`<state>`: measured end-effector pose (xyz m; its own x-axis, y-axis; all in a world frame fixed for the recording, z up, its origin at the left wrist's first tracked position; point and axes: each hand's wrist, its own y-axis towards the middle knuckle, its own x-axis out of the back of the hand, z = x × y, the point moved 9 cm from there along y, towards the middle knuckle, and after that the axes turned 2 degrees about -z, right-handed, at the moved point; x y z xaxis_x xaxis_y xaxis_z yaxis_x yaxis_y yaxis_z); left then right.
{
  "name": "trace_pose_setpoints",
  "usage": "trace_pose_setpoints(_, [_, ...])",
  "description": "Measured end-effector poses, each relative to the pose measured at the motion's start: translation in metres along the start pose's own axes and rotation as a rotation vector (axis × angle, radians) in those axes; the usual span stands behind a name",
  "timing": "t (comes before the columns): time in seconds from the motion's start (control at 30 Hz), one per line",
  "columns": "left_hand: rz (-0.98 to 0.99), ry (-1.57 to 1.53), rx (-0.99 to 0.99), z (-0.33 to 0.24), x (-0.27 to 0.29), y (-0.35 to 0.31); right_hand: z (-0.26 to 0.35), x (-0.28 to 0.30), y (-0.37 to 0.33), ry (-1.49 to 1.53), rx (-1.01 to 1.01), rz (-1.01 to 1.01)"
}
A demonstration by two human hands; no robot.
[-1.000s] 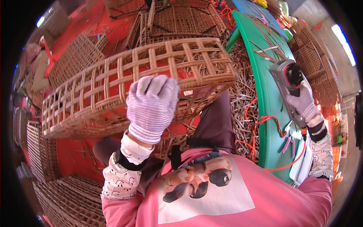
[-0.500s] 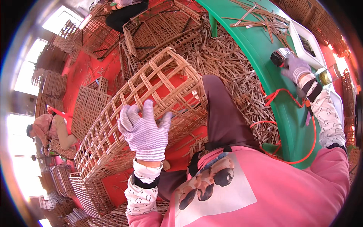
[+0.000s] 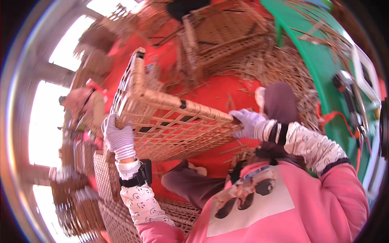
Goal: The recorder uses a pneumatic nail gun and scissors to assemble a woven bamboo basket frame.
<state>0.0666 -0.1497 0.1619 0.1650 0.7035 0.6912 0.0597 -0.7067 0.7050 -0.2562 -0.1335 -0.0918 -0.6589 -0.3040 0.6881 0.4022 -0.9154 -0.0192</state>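
Observation:
A large wicker basket (image 3: 182, 131) with an open-lattice weave hangs tilted in front of me, held between both hands. Its wrapped rim, with black bands in places, runs from upper left to right. My left hand (image 3: 118, 137), in a striped glove, is closed round the basket's left side, its fingers partly hidden. At the right end of the rim, my gloved right hand (image 3: 249, 124) grips the edge with bent fingers. A dark hand tool (image 3: 349, 95) lies on the green table (image 3: 308, 67), apart from both hands.
Cane strips (image 3: 324, 30) and a white tray (image 3: 366, 72) rest on the table. A red hose (image 3: 338, 116) trails by its edge. Cane scraps (image 3: 279, 67) cover the floor beyond my knee. More woven frames (image 3: 227, 30) stand ahead; another person (image 3: 83, 103) is at far left.
My right hand has left the tool on the table and taken the basket's rim. The basket has been turned, and my left hand has shifted to its left side. The view has swung left.

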Motion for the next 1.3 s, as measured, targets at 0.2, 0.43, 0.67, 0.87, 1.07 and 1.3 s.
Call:
trace_pose_setpoints(0.2, [-0.299, -0.822, 0.407, 0.159, 0.076, -0.03, 0.071, -0.066, 0.057, 0.312, 0.122, 0.102])
trace_pose_setpoints(0.43, [-0.37, -0.292, 0.52, 0.181, 0.143, -0.057, 0.128, -0.051, 0.122, 0.165, 0.268, 0.139])
trace_pose_setpoints(0.67, [-0.424, 0.137, 0.155, 0.081, 0.108, -0.041, 0.09, 0.022, 0.131, 0.024, 0.272, -0.191])
trace_pose_setpoints(0.87, [-0.257, 0.044, -0.032, -0.021, 0.042, -0.027, 0.286, 0.147, 0.012, -0.452, 1.074, -0.645])
trace_pose_setpoints(1.07, [0.06, -0.847, -0.057, -0.143, -0.119, -0.021, 0.326, 0.117, 0.041, -0.346, 1.051, -0.294])
trace_pose_setpoints(1.3, [0.305, -0.65, -0.163, -0.201, -0.181, -0.088, 0.375, -0.031, 0.117, -0.456, 1.062, 0.092])
